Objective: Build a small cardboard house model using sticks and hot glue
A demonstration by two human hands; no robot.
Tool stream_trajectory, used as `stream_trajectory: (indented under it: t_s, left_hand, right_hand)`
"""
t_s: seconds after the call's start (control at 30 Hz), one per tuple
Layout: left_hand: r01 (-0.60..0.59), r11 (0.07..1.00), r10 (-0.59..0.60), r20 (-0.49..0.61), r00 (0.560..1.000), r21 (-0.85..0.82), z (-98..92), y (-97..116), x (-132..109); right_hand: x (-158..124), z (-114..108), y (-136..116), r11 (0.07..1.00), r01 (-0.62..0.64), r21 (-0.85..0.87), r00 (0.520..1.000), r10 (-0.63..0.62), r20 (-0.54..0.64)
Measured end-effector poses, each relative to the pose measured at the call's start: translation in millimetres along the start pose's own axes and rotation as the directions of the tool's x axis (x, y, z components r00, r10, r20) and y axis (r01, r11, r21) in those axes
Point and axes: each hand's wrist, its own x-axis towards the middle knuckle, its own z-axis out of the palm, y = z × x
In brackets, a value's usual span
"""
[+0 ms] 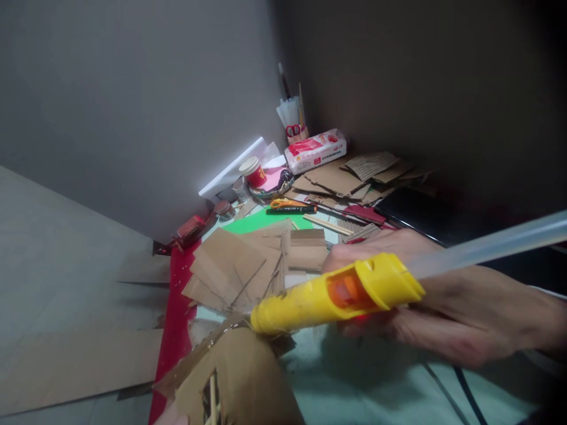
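Note:
My right hand (443, 313) is wrapped round a yellow hot glue gun (301, 304). A long translucent glue stick (496, 242) juts from its back end. The nozzle touches or nearly touches the edge of a curved brown cardboard piece (252, 366), where a shiny line of glue (217, 337) runs. This piece has a slot with a thin wooden stick (213, 395) in it. Only a bit of my left hand (173, 415) shows at the bottom edge, against the cardboard piece, seemingly holding it; most of its fingers are out of frame.
Cut cardboard pieces (234, 260) lie behind the glue gun. Farther back are an orange cutter (286, 204), a black marker (290, 211), a red paper cup (253, 172), a tissue pack (316, 152) and stacked cardboard (332, 177). Two walls meet behind the table; a dark cable (467, 392) runs at lower right.

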Motion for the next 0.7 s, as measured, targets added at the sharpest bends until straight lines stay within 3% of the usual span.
stream_trajectory:
  t_s: [0.23,0.33,0.47,0.7]
  left_hand:
    - [-0.246,0.929,0.207,-0.164,0.965,-0.278,-62.7,4.2,6.1]
    - [-0.303,0.873,0.223,-0.24,0.945,-0.383,-64.9,4.9,3.9]
    - [-0.272,0.884,0.198,-0.224,0.954,-0.379,-53.6,1.3,1.1]
    - [-0.322,0.911,0.254,-0.265,0.93,-0.257,-64.7,3.1,0.3]
  right_hand:
    - [5.1,1.0,-4.4,0.979,0.095,-0.18,0.992,-0.108,-0.063]
    - [6.2,1.2,-5.5,0.948,0.121,-0.295,0.985,-0.151,-0.08]
    - [3.9,2.4,-4.2,0.928,0.116,-0.355,0.983,-0.158,-0.092]
    - [-0.6,6.3,4.1,0.962,0.119,-0.244,0.987,-0.141,-0.077]
